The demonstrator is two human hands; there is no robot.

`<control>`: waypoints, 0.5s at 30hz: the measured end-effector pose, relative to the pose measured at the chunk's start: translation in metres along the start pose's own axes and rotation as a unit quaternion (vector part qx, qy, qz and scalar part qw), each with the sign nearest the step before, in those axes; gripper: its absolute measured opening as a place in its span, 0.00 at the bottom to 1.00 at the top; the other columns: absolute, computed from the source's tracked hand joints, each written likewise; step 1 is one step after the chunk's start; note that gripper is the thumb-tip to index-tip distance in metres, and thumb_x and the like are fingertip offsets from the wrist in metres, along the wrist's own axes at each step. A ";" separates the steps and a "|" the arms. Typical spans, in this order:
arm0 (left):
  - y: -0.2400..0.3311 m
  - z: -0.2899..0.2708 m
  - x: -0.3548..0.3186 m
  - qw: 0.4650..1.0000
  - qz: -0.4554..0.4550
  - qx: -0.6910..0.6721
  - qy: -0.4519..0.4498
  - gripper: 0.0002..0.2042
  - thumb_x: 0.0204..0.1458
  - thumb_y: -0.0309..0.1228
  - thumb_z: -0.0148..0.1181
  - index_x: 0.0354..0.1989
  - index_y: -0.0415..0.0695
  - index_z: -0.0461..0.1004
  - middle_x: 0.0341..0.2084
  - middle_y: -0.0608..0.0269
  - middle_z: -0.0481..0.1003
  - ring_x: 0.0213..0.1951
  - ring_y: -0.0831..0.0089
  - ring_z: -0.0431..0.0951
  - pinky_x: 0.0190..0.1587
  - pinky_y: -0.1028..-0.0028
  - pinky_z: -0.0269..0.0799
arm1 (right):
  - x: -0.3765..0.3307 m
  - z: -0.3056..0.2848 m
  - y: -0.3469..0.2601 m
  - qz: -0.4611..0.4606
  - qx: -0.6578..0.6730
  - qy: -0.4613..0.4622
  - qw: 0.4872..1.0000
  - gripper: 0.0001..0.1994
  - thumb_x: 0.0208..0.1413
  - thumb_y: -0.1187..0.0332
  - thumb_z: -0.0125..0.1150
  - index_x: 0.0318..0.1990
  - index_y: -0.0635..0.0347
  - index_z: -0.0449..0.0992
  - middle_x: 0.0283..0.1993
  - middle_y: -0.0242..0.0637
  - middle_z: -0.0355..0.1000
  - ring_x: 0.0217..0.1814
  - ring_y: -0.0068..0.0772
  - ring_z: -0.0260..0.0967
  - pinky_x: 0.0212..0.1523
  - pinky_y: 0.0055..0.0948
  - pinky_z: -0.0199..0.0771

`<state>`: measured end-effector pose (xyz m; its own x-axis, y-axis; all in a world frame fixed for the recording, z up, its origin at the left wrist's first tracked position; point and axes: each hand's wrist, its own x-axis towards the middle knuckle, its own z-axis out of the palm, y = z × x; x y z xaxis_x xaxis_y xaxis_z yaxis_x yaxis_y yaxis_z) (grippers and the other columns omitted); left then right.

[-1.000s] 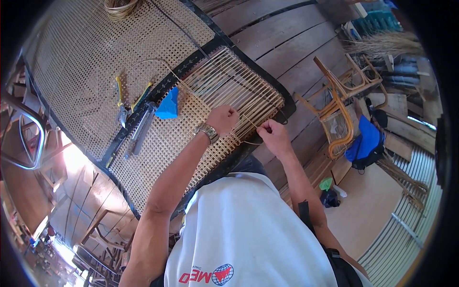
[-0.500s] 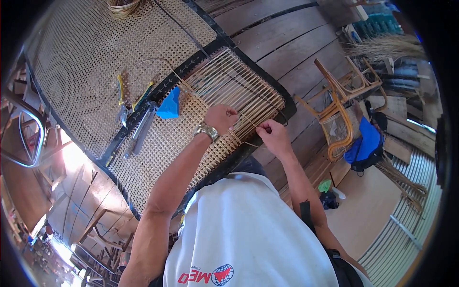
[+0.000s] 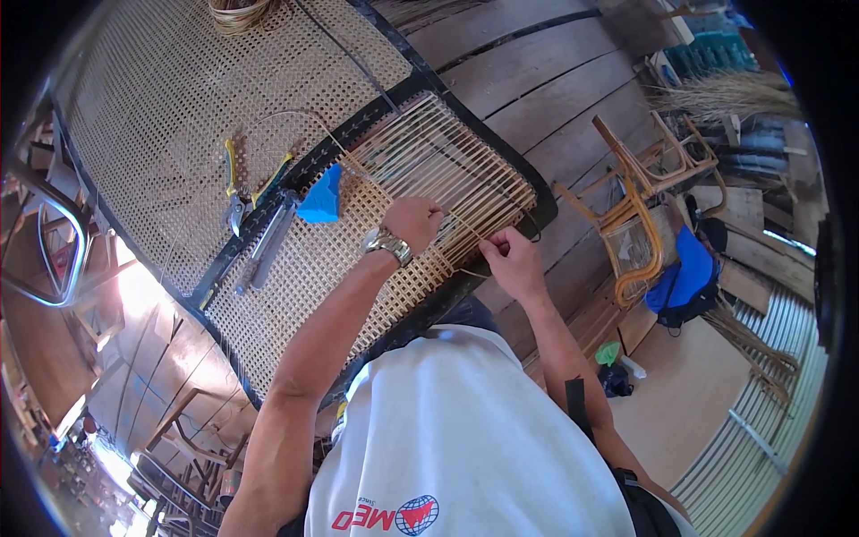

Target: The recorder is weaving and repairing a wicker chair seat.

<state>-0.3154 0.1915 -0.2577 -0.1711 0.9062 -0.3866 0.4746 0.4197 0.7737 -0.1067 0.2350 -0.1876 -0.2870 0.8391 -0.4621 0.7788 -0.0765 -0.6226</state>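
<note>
There, cane strand (image 3: 465,234) between right hand (image 3: 508,259) fingertips (image 3: 495,243).

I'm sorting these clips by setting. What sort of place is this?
Most likely a cane-furniture workshop: a half-woven cane panel under both hands, pliers lying on it, a bare rattan chair frame on the plank floor.

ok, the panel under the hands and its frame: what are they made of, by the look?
Woven panel: looks like cane or rattan strips, pale tan and matte, with an open lattice and loose parallel strands at the unfinished end. Frame: black with a smooth sheen, possibly painted wood or metal; cannot tell which.
</note>
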 end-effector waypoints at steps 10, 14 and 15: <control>-0.017 -0.007 0.013 0.946 -0.114 -0.279 -0.117 0.11 0.60 0.34 0.61 0.35 0.36 0.79 0.18 0.67 0.77 0.19 0.81 0.73 0.23 0.79 0.67 | 0.001 -0.007 0.012 0.006 0.014 -0.020 1.000 0.09 0.59 0.67 0.63 0.38 0.65 0.78 0.30 0.42 0.79 0.32 0.33 0.76 0.36 0.33 0.75; -0.023 -0.004 0.010 0.959 -0.071 -0.252 -0.105 0.12 0.60 0.35 0.61 0.36 0.35 0.80 0.18 0.67 0.77 0.20 0.81 0.74 0.25 0.78 0.69 | 0.002 0.000 0.006 -0.008 0.019 -0.018 1.000 0.09 0.60 0.68 0.64 0.38 0.66 0.78 0.29 0.34 0.76 0.31 0.22 0.70 0.34 0.26 0.72; -0.023 -0.006 0.010 0.968 -0.059 -0.221 -0.105 0.13 0.60 0.36 0.61 0.37 0.35 0.80 0.18 0.66 0.77 0.20 0.80 0.75 0.26 0.78 0.70 | 0.003 0.003 0.004 -0.016 0.018 -0.011 1.000 0.08 0.60 0.68 0.64 0.38 0.66 0.78 0.29 0.34 0.76 0.30 0.21 0.69 0.34 0.26 0.71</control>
<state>-0.3334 0.1916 -0.2761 0.0001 0.8393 -0.5436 0.0380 0.5432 0.8387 -0.1064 0.2360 -0.1933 -0.3245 0.8294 -0.4548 0.7487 -0.0686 -0.6593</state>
